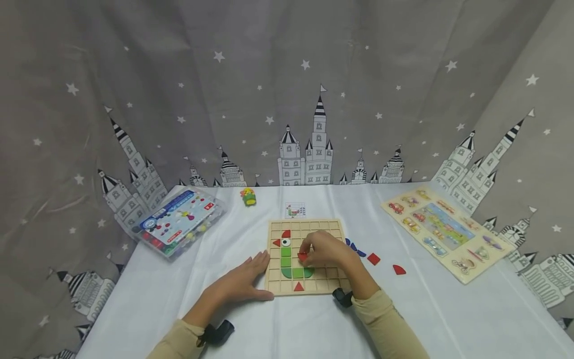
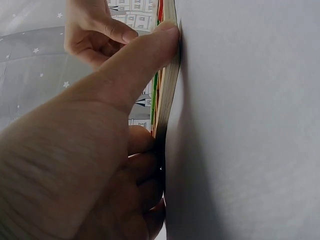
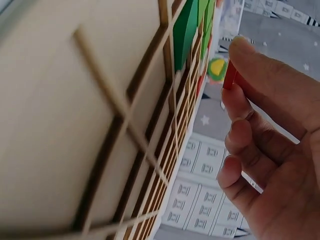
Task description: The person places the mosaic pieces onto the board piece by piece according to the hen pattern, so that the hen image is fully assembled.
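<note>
The red piece [image 1: 303, 257] is raised over the middle of the grid board [image 1: 309, 293], pinched between thumb and index finger of the right hand [image 1: 328, 250], presumably to keep it clear of the ridges; the left hand [image 1: 242, 279] lies against the board's left edge, thumb spread from the fingers at the near-left corner, likely to steady it; the picture card [image 1: 295, 210] lies beyond the board's far edge, probably for easy viewing; right wrist bent inward, remaining right fingers loosely bent; left fingers extended, gripping nothing.
</note>
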Available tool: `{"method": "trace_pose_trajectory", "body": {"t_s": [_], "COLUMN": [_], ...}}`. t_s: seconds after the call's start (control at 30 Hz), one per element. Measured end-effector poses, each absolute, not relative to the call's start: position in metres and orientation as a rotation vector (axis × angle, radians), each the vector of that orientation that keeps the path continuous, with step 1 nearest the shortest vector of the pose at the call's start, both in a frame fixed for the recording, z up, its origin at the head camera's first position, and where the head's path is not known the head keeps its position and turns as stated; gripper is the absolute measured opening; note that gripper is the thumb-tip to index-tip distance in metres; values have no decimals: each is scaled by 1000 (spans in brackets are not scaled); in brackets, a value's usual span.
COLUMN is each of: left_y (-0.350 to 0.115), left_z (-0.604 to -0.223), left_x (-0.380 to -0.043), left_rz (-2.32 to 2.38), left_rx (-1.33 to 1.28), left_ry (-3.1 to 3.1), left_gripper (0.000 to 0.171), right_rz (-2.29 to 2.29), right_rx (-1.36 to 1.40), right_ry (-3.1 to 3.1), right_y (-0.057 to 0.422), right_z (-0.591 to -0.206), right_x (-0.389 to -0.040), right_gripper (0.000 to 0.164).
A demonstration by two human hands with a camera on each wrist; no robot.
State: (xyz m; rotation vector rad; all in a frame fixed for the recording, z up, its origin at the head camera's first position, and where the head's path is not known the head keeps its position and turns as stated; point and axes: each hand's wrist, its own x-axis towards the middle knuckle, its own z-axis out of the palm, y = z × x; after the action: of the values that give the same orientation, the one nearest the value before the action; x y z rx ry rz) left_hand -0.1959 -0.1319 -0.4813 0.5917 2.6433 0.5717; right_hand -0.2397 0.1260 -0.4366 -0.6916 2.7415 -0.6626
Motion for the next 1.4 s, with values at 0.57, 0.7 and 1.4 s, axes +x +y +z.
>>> {"method": "trace_pose_trajectory", "body": {"t_s": [0.57,0.7,1.4], "left_y": [-132,-132,-131], "left_z": [-477,-478,-479], "left_x": [-197,-198,-195], "left_rz": [580,599,600], "left_rx": [598,590,611], "left_ry": [2641,2638,2641], "left_gripper": [111,110,110], "right_rz": [-556,-547,-533], "right_rx": [-666,-642,-639], "right_ry": [2695,2694,2712], "right_y": [106,105,104], "right_z": [-440,-441,-446], "right_x": [-243,-243,-242], "right_gripper": [21,22,7]}}
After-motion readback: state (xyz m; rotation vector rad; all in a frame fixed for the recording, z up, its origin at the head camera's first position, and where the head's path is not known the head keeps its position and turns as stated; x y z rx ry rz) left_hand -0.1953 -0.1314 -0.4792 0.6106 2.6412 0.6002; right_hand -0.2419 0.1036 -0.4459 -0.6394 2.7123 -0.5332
